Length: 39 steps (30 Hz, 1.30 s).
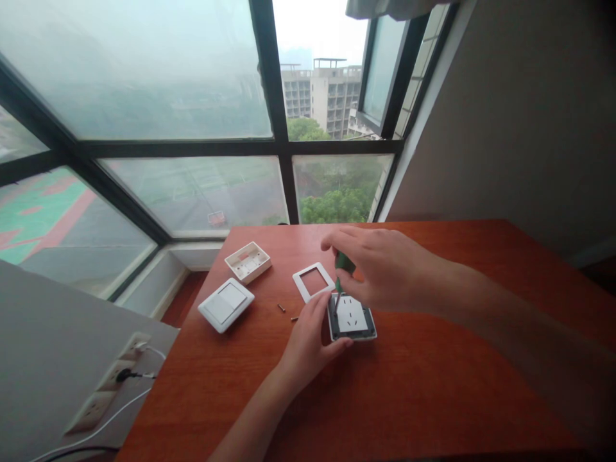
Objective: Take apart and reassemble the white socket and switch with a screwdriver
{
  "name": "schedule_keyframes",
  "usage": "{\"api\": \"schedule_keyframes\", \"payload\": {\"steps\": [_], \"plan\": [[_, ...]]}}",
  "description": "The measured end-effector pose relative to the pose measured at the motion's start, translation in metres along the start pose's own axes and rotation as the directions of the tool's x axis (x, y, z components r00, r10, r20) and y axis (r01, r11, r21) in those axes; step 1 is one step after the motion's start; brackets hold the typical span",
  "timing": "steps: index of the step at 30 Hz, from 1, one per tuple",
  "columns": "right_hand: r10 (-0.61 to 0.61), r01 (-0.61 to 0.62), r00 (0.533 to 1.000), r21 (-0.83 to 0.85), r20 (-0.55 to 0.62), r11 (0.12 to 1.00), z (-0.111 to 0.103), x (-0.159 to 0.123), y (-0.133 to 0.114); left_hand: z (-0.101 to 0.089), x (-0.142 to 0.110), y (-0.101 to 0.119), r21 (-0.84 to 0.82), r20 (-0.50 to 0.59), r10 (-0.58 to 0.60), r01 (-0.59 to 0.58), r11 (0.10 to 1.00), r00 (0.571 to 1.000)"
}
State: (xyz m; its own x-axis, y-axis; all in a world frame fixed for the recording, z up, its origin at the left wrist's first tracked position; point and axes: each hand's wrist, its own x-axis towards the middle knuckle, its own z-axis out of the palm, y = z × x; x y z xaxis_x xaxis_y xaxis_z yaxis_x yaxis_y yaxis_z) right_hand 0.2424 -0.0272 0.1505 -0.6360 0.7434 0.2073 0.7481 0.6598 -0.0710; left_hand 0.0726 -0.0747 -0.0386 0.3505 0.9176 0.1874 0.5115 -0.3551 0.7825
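Observation:
A wall socket (351, 314) with a white face and dark frame lies on the wooden table. My left hand (312, 340) grips its left side, thumb at the near edge and fingers at the far left corner. Above it, my right hand (385, 263) is closed around the green handle of a screwdriver (345, 262). The screwdriver's shaft points down at the socket's upper left part; whether the tip sits in a screw I cannot tell. Just behind lies a white cover frame (312, 281). Two screws, one a loose screw (281, 308), lie left of my left hand.
A white switch (226, 305) and an open white mounting box (248, 262) stand on the left of the table (231, 398). Windows rise behind the far edge. Wall outlets (110, 375) with plugged-in cables are at the lower left.

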Motion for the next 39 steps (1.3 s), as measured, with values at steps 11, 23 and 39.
{"api": "schedule_keyframes", "payload": {"steps": [11, 23, 39], "plan": [[-0.011, 0.011, 1.0, 0.006, 0.014, 1.0, -0.0021, -0.0007, 0.0, 0.0004, 0.0, -0.0006, 0.014, 0.002, 0.003, -0.003, 1.0, 1.0], [0.003, -0.003, 1.0, 0.015, -0.016, 1.0, 0.0, -0.0013, -0.0057, 0.001, 0.0008, -0.0011, -0.001, 0.006, 0.01, -0.01, 1.0, 1.0], [0.003, -0.003, 1.0, -0.018, 0.022, 1.0, -0.0011, 0.0012, -0.0068, 0.0, 0.0003, 0.001, -0.003, 0.004, 0.003, -0.003, 1.0, 1.0]]}}
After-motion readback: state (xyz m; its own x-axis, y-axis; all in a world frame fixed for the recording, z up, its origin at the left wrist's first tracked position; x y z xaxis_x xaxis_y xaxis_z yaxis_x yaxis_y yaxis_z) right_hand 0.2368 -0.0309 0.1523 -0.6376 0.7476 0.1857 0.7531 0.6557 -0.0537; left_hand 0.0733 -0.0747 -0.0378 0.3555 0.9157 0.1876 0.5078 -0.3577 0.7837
